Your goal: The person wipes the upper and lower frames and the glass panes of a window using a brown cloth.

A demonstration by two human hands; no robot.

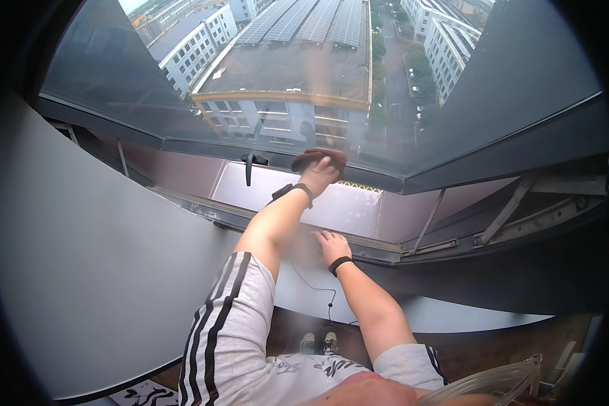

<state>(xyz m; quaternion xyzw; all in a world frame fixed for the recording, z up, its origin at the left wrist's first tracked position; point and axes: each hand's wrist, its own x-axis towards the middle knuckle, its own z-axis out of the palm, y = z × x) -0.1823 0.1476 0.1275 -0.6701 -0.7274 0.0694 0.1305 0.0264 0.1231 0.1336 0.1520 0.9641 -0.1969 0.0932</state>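
Note:
My left hand [318,176] presses a dark red cloth [317,158] against the lower bar of an outward-tilted window sash [370,172]. The arm reaches out over the gap between sash and fixed frame. A black window handle [249,168] sits on the same bar, left of the cloth. Nearer to me, my right hand [334,247] lies at the inner edge of the fixed window frame [355,243], with nothing seen in it. Both wrists wear dark bands. The glass pane [284,122] slopes away beyond the cloth.
Metal stay arms [505,208] join sash and frame at the right. A large pale panel [96,254] fills the left side. A thin dark cable [317,289] runs over the white sill [304,299] below my hands. Far below outside are buildings and a road.

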